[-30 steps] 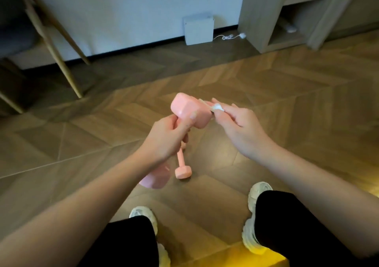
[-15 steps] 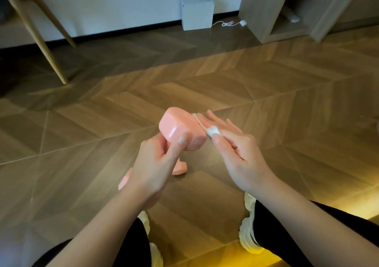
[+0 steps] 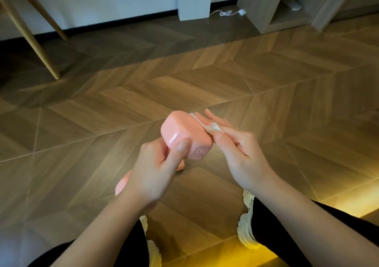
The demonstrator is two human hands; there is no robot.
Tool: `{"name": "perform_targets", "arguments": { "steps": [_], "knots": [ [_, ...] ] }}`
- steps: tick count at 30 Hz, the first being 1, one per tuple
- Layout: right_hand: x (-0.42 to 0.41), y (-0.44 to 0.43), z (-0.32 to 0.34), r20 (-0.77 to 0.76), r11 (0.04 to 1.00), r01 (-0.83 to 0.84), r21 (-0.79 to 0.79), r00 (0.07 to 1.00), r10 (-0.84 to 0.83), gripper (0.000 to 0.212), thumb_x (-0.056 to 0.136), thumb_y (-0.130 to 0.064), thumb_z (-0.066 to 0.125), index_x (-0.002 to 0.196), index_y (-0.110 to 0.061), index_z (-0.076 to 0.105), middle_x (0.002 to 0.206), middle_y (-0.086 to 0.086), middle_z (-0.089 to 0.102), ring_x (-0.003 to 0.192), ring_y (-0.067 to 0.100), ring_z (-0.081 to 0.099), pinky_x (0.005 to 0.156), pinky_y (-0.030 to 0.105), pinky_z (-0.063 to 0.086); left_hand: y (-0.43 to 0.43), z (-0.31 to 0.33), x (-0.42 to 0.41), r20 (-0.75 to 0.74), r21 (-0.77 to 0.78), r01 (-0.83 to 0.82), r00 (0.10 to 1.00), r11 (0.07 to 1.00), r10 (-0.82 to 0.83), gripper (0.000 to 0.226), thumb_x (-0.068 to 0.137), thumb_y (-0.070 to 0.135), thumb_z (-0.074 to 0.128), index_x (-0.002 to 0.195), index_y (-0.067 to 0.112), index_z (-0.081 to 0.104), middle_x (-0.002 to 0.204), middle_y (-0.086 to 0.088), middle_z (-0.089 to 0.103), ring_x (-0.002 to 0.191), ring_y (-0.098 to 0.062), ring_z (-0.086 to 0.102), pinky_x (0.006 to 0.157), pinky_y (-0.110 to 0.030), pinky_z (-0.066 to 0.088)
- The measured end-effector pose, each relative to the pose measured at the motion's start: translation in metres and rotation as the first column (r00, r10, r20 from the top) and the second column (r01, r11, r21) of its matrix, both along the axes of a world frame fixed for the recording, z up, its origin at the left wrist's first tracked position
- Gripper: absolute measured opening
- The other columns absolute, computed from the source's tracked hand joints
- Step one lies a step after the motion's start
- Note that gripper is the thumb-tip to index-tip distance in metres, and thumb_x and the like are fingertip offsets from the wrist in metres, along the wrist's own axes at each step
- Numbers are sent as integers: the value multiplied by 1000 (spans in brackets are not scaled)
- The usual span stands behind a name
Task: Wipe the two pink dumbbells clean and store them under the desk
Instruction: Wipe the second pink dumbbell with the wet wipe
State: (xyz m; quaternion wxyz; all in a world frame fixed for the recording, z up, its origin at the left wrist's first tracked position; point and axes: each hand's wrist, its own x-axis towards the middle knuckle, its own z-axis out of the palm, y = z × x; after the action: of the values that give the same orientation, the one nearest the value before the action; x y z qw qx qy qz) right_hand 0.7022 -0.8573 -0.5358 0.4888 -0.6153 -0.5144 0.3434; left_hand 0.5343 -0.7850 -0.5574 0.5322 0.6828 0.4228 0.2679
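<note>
Fingers (image 3: 174,156) of our left hand (image 3: 151,176) wrap the held dumbbell (image 3: 180,133) at its shaft; long axis tilts up and away, upper head touching the right hand (image 3: 242,156), whose thumb pins the white wipe (image 3: 214,126) against flat fingers. We count two dumbbells, the second dumbbell (image 3: 181,167) mostly hidden on the floor (image 3: 205,82) beneath; one wipe.

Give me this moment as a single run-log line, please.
step: wiping | left hand: grips dumbbell | right hand: holds wipe against its end
</note>
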Motion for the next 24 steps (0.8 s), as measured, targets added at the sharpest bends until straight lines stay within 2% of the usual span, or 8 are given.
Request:
{"name": "perform_targets", "arguments": {
  "steps": [6, 9, 13, 16, 17, 20, 24],
  "knots": [
    [3, 1, 0, -60, 998, -55, -5, 997, 54, 35, 103, -23, 38, 129, -36, 58, 139, -19, 56, 144, 1, 30, 121, 51, 20, -6, 2, 2, 17, -75, 68, 998, 995, -67, 72, 73, 91, 44, 53, 23, 47, 50, 7, 36, 53, -16, 30, 51, -41, 24],
    [3, 0, 1, -75, 998, -52, -20, 996, 50, 36, 102, -22, 38, 125, -41, 59, 137, -22, 57, 144, 0, 30, 120, 51, 20, -7, 5, 1, -60, -9, 135, 989, 991, -136, 74, 73, 94, 38, 54, 23, 45, 49, 7, 37, 51, -12, 31, 52, -36, 24],
    [0, 0, 6, -24, 997, -80, 13, 997, 80, 39, 103, -19, 38, 125, -44, 58, 140, -20, 55, 145, 2, 29, 120, 55, 17, -10, 8, 4, -128, 15, 188, 974, 982, -185, 77, 70, 95, 33, 54, 20, 42, 49, 5, 39, 51, -13, 33, 53, -40, 27],
    [5, -4, 6, 39, 997, -59, -51, 997, 61, 38, 102, -24, 35, 124, -47, 56, 137, -30, 54, 144, -4, 27, 122, 51, 10, -9, 8, 4, -180, 47, 217, 962, 975, -206, 77, 70, 96, 29, 56, 22, 44, 51, 5, 41, 51, -12, 36, 53, -39, 29],
    [6, -4, 7, 44, 996, -52, -71, 997, 56, 38, 101, -25, 35, 124, -48, 55, 135, -32, 53, 143, -5, 26, 123, 49, 8, -8, 7, 4, -185, 51, 222, 960, 974, -210, 77, 70, 96, 28, 57, 22, 44, 51, 4, 41, 52, -13, 35, 53, -39, 29],
    [5, -6, 9, 43, 997, -66, -52, 997, 68, 38, 102, -23, 35, 128, -41, 56, 139, -25, 54, 144, -3, 26, 123, 48, 7, -7, 3, 4, -162, 45, 233, 961, 971, -223, 73, 73, 94, 29, 59, 24, 45, 52, 3, 40, 52, -14, 33, 53, -38, 27],
    [5, -6, 11, 72, 995, -61, -73, 995, 66, 38, 101, -25, 34, 127, -44, 54, 138, -26, 54, 144, -5, 25, 122, 49, 6, -5, -1, 2, -122, 63, 254, 962, 965, -245, 75, 78, 91, 26, 64, 20, 45, 54, 4, 40, 52, -15, 32, 51, -38, 26]
  ]
}}
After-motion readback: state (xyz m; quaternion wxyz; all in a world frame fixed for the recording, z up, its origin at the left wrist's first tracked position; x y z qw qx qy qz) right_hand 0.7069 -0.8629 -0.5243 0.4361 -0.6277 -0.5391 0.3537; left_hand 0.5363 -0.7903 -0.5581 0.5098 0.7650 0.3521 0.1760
